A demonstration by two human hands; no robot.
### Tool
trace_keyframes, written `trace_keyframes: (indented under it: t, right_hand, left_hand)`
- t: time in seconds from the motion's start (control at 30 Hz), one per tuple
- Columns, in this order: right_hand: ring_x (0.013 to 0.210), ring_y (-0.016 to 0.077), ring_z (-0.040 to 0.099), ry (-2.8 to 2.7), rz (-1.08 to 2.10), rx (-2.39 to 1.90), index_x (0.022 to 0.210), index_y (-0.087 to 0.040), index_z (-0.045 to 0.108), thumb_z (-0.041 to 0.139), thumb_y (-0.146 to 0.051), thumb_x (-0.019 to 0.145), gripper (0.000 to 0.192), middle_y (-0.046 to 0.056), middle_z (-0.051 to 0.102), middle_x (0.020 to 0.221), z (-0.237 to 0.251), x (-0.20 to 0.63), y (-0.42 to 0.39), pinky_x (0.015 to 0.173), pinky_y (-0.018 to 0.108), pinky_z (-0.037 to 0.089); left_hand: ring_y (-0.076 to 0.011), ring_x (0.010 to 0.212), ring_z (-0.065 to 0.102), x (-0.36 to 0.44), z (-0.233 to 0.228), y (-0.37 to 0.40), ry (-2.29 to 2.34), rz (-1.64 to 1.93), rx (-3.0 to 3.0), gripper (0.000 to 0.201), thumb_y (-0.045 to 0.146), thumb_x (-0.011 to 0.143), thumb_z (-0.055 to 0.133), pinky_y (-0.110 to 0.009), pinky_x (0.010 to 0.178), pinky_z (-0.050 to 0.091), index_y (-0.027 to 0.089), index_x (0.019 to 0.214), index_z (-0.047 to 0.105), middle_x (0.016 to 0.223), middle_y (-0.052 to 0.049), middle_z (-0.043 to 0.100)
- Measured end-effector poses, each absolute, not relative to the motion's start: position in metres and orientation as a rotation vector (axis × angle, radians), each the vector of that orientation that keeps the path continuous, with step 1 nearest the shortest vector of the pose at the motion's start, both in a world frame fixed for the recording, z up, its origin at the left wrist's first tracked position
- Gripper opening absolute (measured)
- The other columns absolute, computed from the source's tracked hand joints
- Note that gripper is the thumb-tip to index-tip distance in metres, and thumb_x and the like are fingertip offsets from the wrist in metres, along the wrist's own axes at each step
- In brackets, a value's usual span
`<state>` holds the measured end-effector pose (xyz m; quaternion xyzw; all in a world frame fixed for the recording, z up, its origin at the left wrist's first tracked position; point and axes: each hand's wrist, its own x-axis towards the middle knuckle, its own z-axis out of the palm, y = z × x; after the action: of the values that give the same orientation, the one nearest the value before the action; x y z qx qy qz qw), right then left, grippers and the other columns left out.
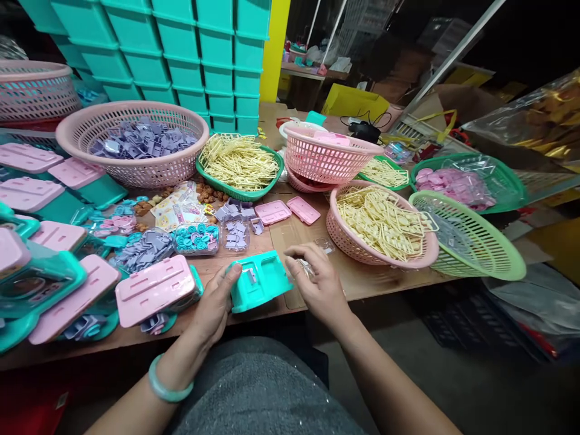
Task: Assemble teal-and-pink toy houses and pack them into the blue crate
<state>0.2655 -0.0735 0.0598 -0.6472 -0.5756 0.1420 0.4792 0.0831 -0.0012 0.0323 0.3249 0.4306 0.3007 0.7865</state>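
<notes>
at the near edge of the desk, a teal tray is held tilted by the left hand, whose fingers are curled against its left side with the thumb pressed on the rim. a small lilac piece is seen lying inside the tray. the right hand is placed just beside the tray's right edge; its fingers are drawn together round a small clear wrapper, though how tightly it is pinched cannot be told.

for the step to be done well, it is judged that the tray should be kept steady and level by the left hand, so that the lilac piece is not tipped out, and that the clear wrapper should be brought over the open compartment rather than over the rim.

little open room is left. the tray hangs partly over the desk's front edge, so it could be dropped toward the lap if the hold were loosened. to the left, a pink-lidded case lies near the left hand; behind, small clear boxes and loose pink lids are crowded close. to the right, a pink basket of cream pieces stands near the right hand. only a narrow bare strip of desk between the tray and this basket is free for movement.
</notes>
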Motion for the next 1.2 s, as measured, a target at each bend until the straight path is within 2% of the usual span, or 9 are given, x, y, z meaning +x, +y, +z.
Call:
trace_keyframes:
  t: [0.13, 0.27, 0.47, 0.67, 0.77, 0.93, 1.03, 1.13, 1.2]
  right_hand:
    - [0.09, 0.0204, 0.062, -1.498, 0.483, -1.559, 0.098, -0.022, 0.069, 0.059, -0.028, 0.099, 0.012, 0.005, 0.067, 0.094, 0.045, 0.263, -0.066, 0.079, 0.033, 0.048]
    - [0.078, 0.0187, 0.063, -1.44, 0.41, -1.584, 0.088, -0.021, 0.068, 0.057, -0.029, 0.099, 0.017, 0.004, 0.068, 0.085, 0.043, 0.277, -0.017, 0.069, 0.029, 0.048]
    - [0.098, 0.0235, 0.065, -1.918, 0.329, -1.717, 0.095, -0.022, 0.071, 0.058, -0.012, 0.093, 0.016, 0.009, 0.072, 0.099, 0.033, 0.301, 0.079, 0.086, 0.033, 0.048]
    - [0.106, 0.0278, 0.059, -1.872, 0.273, -1.771, 0.104, -0.02, 0.071, 0.074, -0.023, 0.084, 0.02, 0.013, 0.065, 0.114, -0.01, 0.295, 0.069, 0.093, 0.04, 0.049]
    - [0.1, 0.027, 0.058, -1.754, 0.207, -1.771, 0.087, -0.02, 0.067, 0.067, -0.018, 0.085, 0.003, 0.012, 0.065, 0.103, -0.018, 0.295, 0.054, 0.089, 0.04, 0.048]
    - [0.075, 0.0174, 0.056, -1.576, 0.37, -1.75, 0.08, -0.022, 0.055, 0.053, -0.018, 0.089, 0.011, 0.001, 0.059, 0.079, 0.009, 0.318, 0.022, 0.071, 0.029, 0.045]
    - [0.088, 0.0206, 0.058, -1.719, 0.348, -1.748, 0.091, -0.02, 0.06, 0.058, -0.019, 0.089, 0.003, 0.005, 0.063, 0.094, 0.014, 0.32, 0.019, 0.081, 0.032, 0.047]
    - [0.111, 0.029, 0.054, -1.787, 0.25, -1.88, 0.12, -0.018, 0.062, 0.07, -0.027, 0.088, 0.034, 0.014, 0.06, 0.122, 0.001, 0.304, 0.039, 0.096, 0.042, 0.046]
    - [0.12, 0.0331, 0.05, -1.765, 0.191, -1.959, 0.121, -0.018, 0.064, 0.073, -0.03, 0.087, 0.038, 0.017, 0.056, 0.129, -0.006, 0.294, 0.056, 0.102, 0.047, 0.043]
  left_hand:
    - [-0.0283, 0.114, 0.068, 0.076, 0.028, -0.006, 0.95, 0.691, 0.676, 0.061, 0.057, 0.074, 0.083, -0.035, 0.093, 0.053, 0.019, 0.118, 0.065, 0.12, -0.01, 0.075]
    - [-0.0278, 0.116, 0.067, 0.068, 0.023, -0.012, 0.988, 0.683, 0.638, 0.055, 0.056, 0.075, 0.083, -0.034, 0.095, 0.052, 0.021, 0.113, 0.067, 0.12, -0.008, 0.074]
    - [-0.0315, 0.117, 0.067, 0.066, 0.02, -0.014, 0.969, 0.706, 0.59, 0.048, 0.057, 0.077, 0.08, -0.038, 0.094, 0.054, 0.02, 0.103, 0.067, 0.116, -0.009, 0.075]
    - [-0.0298, 0.115, 0.068, 0.065, 0.021, -0.014, 0.981, 0.728, 0.533, 0.049, 0.055, 0.076, 0.082, -0.039, 0.095, 0.055, 0.02, 0.107, 0.067, 0.117, -0.008, 0.075]
    - [-0.0294, 0.112, 0.07, 0.063, 0.021, -0.011, 0.975, 0.704, 0.53, 0.047, 0.053, 0.077, 0.082, -0.039, 0.093, 0.057, 0.02, 0.107, 0.066, 0.115, -0.008, 0.075]
    - [-0.0306, 0.108, 0.071, 0.059, 0.016, -0.012, 0.98, 0.666, 0.525, 0.051, 0.055, 0.079, 0.08, -0.04, 0.087, 0.06, 0.021, 0.113, 0.062, 0.114, -0.008, 0.076]
    - [-0.0303, 0.114, 0.069, 0.058, 0.014, -0.015, 0.998, 0.689, 0.569, 0.059, 0.054, 0.079, 0.08, -0.038, 0.091, 0.058, 0.022, 0.123, 0.058, 0.121, -0.007, 0.074]
    - [-0.0306, 0.119, 0.067, 0.058, 0.015, -0.016, 0.988, 0.675, 0.613, 0.062, 0.052, 0.08, 0.08, -0.038, 0.095, 0.057, 0.022, 0.128, 0.056, 0.124, -0.008, 0.073]
    - [-0.0311, 0.12, 0.067, 0.058, 0.015, -0.016, 0.967, 0.668, 0.614, 0.061, 0.052, 0.081, 0.079, -0.039, 0.095, 0.057, 0.021, 0.128, 0.056, 0.123, -0.009, 0.073]
